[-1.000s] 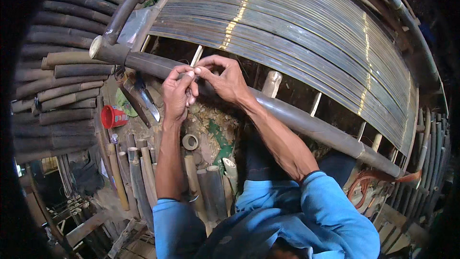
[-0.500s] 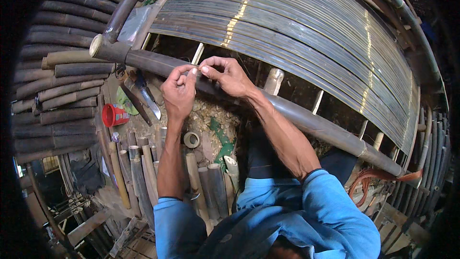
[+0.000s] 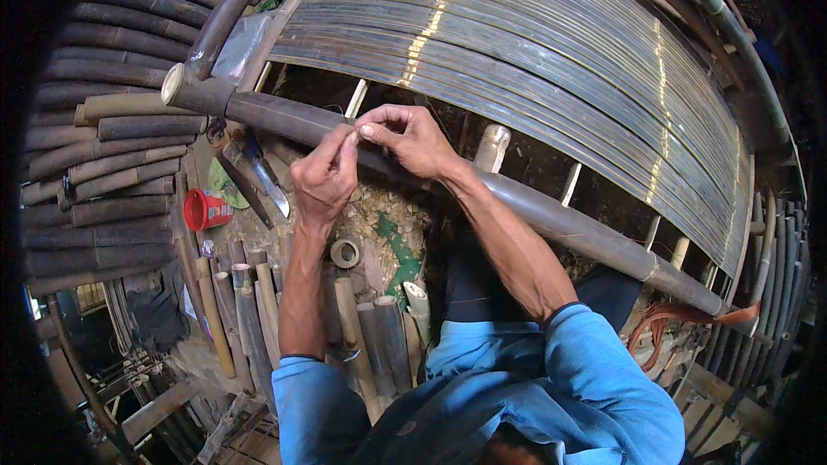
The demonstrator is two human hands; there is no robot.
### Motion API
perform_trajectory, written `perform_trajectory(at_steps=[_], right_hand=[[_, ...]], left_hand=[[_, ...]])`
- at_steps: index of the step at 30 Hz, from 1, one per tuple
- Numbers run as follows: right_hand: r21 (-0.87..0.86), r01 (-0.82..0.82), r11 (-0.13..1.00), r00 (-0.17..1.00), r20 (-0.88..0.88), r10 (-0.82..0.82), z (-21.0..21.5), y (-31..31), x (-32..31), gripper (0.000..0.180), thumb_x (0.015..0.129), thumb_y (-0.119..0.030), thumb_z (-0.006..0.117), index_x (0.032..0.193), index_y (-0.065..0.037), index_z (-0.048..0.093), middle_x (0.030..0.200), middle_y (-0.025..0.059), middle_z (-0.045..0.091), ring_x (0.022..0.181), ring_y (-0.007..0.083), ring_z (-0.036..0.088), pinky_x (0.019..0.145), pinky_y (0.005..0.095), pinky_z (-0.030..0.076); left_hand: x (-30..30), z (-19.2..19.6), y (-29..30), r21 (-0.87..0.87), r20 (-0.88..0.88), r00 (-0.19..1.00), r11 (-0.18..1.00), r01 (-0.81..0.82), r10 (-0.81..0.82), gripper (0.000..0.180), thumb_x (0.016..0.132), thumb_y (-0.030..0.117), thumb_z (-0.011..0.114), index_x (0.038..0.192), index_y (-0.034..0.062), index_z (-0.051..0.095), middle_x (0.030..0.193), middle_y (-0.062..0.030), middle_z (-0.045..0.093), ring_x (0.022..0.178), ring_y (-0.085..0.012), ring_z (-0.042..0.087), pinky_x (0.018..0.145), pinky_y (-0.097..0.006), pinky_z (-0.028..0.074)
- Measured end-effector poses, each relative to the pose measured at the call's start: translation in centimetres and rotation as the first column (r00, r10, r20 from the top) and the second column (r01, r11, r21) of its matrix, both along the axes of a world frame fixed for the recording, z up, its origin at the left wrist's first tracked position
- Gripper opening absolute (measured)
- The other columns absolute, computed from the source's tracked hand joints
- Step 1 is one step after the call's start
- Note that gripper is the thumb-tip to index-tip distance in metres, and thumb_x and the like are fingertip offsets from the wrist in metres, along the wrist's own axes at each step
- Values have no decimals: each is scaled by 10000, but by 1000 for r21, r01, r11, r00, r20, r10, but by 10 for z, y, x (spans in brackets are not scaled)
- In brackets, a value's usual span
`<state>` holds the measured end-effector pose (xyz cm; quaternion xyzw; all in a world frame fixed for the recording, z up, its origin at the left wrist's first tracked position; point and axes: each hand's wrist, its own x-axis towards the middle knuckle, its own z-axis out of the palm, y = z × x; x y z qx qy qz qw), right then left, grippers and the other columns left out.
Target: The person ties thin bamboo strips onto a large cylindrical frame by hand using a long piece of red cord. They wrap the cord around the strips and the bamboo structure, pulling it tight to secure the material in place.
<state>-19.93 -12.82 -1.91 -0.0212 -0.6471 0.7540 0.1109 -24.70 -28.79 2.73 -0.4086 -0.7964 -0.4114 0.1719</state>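
Note:
Both of my hands meet over a thick dark bamboo pole (image 3: 551, 200) that runs slantwise along the near side of a slatted bamboo panel (image 3: 534, 52). My left hand (image 3: 325, 174) is pinched closed, its thumb and finger tips touching those of the other hand. My right hand (image 3: 412, 139) has its thumb pressed against its forefinger. Whatever sits between the fingertips is too small to make out. Just beyond the fingers, a pale thin crosspiece (image 3: 356, 98) joins the pole to the panel's underside.
A knife (image 3: 274, 193) with a broad blade lies left of my forearm, near a red tub (image 3: 205, 208). Short bamboo lengths (image 3: 379, 336) stand upright below my arms. Stacked bamboo poles (image 3: 121, 129) fill the left. An orange strap (image 3: 689, 314) hangs at the pole's right end.
My left hand has turned slightly, and its fingers have drawn closer together at the pinch. The right hand stays in nearly the same place.

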Motion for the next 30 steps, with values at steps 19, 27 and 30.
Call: perform_trajectory(at_steps=[19, 27, 30], right_hand=[[213, 157, 964, 975, -191, -117, 7, -3, 12, 215, 754, -223, 857, 935, -126, 792, 922, 18, 554, 939, 152, 513, 809, 307, 434], [115, 96, 989, 987, -143, -79, 0, 1, 10, 184, 785, -203, 835, 940, -118, 783, 986, 18, 547, 954, 158, 519, 792, 296, 443], [109, 93, 990, 991, -108, -81, 2, 0, 8, 164, 824, -192, 796, 948, -91, 761, 998, 28, 593, 930, 144, 543, 770, 290, 456]], left_hand=[[-34, -8, -12, 247, 955, 134, 958, 143, -266, 290, 1022, 231, 545, 1141, -21, 623, 489, 66, 465, 353, -10, 341, 350, -203, 229], [-38, -13, -13, 413, 905, -150, 907, 83, -399, 255, 1014, 205, 556, 1093, -25, 633, 456, 73, 440, 320, -3, 313, 336, -191, 210], [-38, -16, -12, 428, 899, -112, 903, 34, -422, 198, 992, 155, 585, 1071, -20, 633, 484, 60, 470, 343, -2, 350, 339, -186, 230]])
